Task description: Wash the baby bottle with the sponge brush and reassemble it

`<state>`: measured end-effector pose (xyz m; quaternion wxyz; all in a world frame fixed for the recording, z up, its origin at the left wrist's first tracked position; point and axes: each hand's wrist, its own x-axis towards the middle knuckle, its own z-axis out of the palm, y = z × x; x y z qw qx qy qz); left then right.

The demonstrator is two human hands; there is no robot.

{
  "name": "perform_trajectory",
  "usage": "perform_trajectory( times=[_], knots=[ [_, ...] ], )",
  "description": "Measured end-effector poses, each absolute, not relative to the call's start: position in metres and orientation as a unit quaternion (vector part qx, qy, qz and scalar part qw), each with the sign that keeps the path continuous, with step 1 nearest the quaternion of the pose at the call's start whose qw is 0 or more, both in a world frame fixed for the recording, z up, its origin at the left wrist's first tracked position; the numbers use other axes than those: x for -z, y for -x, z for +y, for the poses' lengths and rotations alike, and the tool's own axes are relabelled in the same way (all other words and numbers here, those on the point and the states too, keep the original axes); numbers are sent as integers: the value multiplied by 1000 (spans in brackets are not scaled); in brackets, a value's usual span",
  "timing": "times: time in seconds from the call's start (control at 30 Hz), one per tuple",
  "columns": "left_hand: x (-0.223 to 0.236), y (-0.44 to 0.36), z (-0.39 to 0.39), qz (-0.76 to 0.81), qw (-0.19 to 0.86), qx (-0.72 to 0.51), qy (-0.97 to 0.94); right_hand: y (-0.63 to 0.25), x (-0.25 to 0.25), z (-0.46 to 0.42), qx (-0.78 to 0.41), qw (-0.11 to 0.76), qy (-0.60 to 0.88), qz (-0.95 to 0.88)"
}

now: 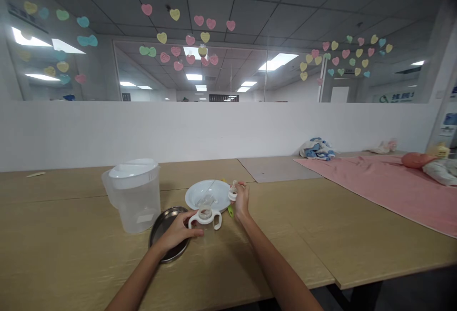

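My left hand [174, 231] rests on a white-handled baby bottle [205, 218], gripping it at the near handle. The bottle's clear body is hard to make out. My right hand [242, 201] pinches a small clear bottle teat or fitting [233, 192] between its fingers, just beside a white round plate [194, 193]. Something clear lies on that plate. A dark steel tray [167, 220] sits partly under my left hand. A yellow-green handle [230, 211] pokes out from behind the plate, close to my right hand. Left of the tray stands a clear plastic pitcher [137, 206] with a white lid.
The wooden table [71, 235] runs wide, with a pale strip [35, 174] at its far left. A pink cloth [371, 187] covers the right side, with a blue-and-white soft toy [316, 149] behind it. A low white partition [178, 135] backs the table.
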<state>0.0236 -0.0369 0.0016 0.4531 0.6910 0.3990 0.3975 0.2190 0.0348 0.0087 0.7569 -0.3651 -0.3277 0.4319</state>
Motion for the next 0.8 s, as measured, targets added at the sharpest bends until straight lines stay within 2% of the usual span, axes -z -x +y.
perform_trajectory(
  times=[0.23,0.5,0.8],
  knots=[
    [0,-24,-35,394,461,-402,-686,-219,-3,40,-338,778,380,-369],
    [-1,-23,-36,396,453,-396,-694,-219,-2,36,-224,730,434,-478],
    [-4,-25,-39,393,461,-401,-687,-218,1,34,-252,693,461,-493]
  ],
)
